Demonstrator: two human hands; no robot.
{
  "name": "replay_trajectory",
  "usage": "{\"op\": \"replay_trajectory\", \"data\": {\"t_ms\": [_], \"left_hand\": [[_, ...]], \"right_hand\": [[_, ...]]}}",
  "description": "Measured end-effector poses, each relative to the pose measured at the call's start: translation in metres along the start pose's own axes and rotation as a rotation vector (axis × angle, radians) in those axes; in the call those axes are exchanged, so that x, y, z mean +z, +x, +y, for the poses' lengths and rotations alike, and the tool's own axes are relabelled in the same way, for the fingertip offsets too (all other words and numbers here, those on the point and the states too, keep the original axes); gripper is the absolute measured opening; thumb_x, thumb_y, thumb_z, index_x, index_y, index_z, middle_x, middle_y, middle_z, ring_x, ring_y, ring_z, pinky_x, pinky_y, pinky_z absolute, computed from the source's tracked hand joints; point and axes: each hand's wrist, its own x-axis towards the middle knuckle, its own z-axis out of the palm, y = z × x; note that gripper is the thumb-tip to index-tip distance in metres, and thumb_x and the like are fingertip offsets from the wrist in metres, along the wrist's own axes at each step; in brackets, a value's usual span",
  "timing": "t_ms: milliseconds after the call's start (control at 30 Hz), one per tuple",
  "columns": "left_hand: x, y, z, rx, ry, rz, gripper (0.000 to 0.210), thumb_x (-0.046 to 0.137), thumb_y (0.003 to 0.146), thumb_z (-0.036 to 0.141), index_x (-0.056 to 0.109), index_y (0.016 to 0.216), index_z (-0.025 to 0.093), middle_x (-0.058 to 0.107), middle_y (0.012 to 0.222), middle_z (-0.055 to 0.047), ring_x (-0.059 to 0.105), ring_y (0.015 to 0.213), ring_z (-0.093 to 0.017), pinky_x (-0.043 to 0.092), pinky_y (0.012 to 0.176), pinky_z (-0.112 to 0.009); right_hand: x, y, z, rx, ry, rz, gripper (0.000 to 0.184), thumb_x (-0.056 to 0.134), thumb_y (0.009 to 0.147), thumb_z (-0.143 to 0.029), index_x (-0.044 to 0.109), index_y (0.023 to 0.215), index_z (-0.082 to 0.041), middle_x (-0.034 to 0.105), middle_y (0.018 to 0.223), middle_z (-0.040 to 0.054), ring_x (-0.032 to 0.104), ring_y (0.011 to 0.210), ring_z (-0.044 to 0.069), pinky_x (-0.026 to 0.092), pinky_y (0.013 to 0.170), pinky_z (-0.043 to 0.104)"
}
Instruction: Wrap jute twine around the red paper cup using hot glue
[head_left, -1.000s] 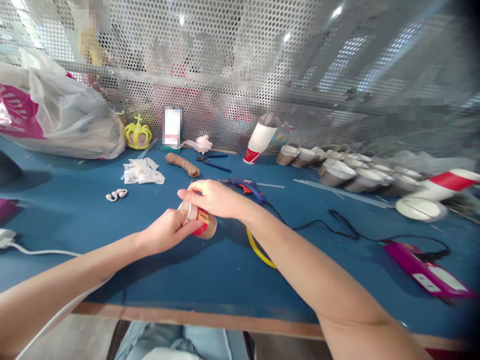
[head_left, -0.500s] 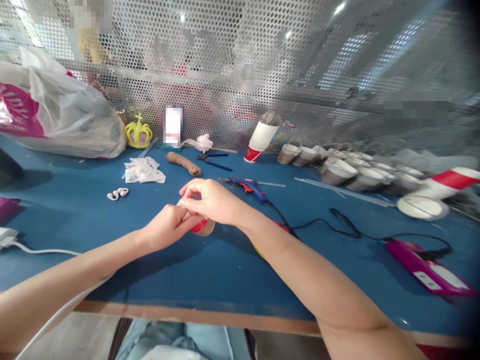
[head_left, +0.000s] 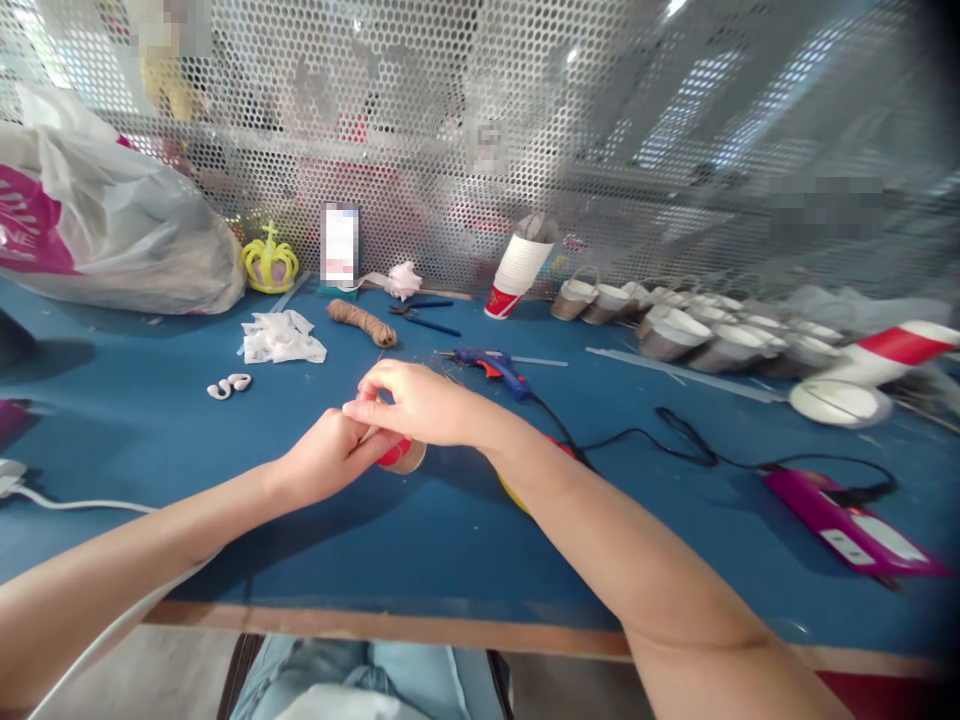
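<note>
My left hand [head_left: 330, 452] is wrapped around a small red paper cup [head_left: 394, 453] with a brown band [head_left: 412, 458] at its right end, tilted on its side above the table. My right hand [head_left: 412, 400] arches over the cup from above, its thumb and fingers bent together beside the left hand's knuckles. What those right fingers pinch is hidden. Just beyond the hands lies a bundle of brown twine [head_left: 363, 323]. A blue hot glue gun [head_left: 491, 368] rests behind my right wrist, and blue-handled pliers [head_left: 427, 320] lie farther back.
White scraps [head_left: 281, 337] and a yellow crown ornament [head_left: 270, 262] are at left, near a big plastic bag [head_left: 135, 230]. Stacked paper cups [head_left: 521, 270] lean by the mesh screen. Rows of small baskets [head_left: 675, 335] fill the back right. A cord reaches the purple power strip [head_left: 847, 525].
The view has shifted slightly, so the table's things sit a little more to the left. Both hands stay at the cup, the right fingers moving slightly over it.
</note>
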Motion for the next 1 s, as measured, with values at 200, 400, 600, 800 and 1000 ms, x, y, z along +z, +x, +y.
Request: {"op": "replay_trajectory", "data": {"t_ms": [200, 400, 600, 800, 1000], "left_hand": [[-0.002, -0.001, -0.004, -0.098, -0.116, 0.012, 0.039, 0.041, 0.08, 0.041, 0.032, 0.052, 0.017, 0.026, 0.051, 0.006, 0.022, 0.049, -0.007, 0.021, 0.043, -0.019], [-0.005, 0.0, -0.001, -0.132, -0.318, -0.001, 0.037, 0.038, 0.082, 0.044, 0.04, 0.059, 0.015, 0.031, 0.057, 0.004, 0.024, 0.054, -0.007, 0.023, 0.046, -0.02], [-0.003, -0.003, 0.0, -0.134, -0.169, 0.005, 0.039, 0.039, 0.081, 0.045, 0.034, 0.054, 0.016, 0.026, 0.054, 0.005, 0.022, 0.052, -0.007, 0.02, 0.044, -0.02], [-0.004, -0.002, 0.0, -0.123, -0.137, -0.026, 0.04, 0.04, 0.08, 0.045, 0.039, 0.053, 0.015, 0.026, 0.054, 0.005, 0.023, 0.052, -0.007, 0.021, 0.045, -0.02], [-0.007, 0.001, 0.001, -0.205, -0.412, 0.058, 0.043, 0.045, 0.076, 0.053, 0.049, 0.061, 0.013, 0.038, 0.055, 0.004, 0.029, 0.051, -0.007, 0.025, 0.047, -0.019]], "right_hand": [[0.005, -0.004, 0.008, 0.133, 0.474, 0.087, 0.015, 0.053, 0.075, -0.027, 0.058, 0.076, -0.013, 0.064, 0.084, 0.0067, 0.057, 0.069, 0.013, 0.044, 0.062, 0.024], [0.004, -0.012, 0.021, 0.168, 0.494, 0.269, 0.029, 0.052, 0.077, -0.042, 0.059, 0.076, -0.014, 0.062, 0.076, 0.0045, 0.055, 0.069, 0.013, 0.043, 0.065, 0.025], [0.002, -0.014, 0.025, 0.209, 0.306, 0.115, 0.038, 0.048, 0.077, -0.053, 0.053, 0.069, -0.017, 0.052, 0.06, -0.0016, 0.045, 0.055, 0.01, 0.036, 0.053, 0.024], [0.002, -0.016, 0.024, 0.162, 0.508, -0.002, 0.021, 0.065, 0.067, -0.034, 0.055, 0.069, -0.015, 0.061, 0.08, 0.0039, 0.053, 0.072, 0.013, 0.04, 0.064, 0.026], [-0.003, -0.021, 0.025, 0.2, 0.68, 0.292, 0.022, 0.068, 0.062, -0.032, 0.055, 0.065, -0.015, 0.052, 0.063, -0.0031, 0.046, 0.058, 0.008, 0.038, 0.059, 0.024]]}}
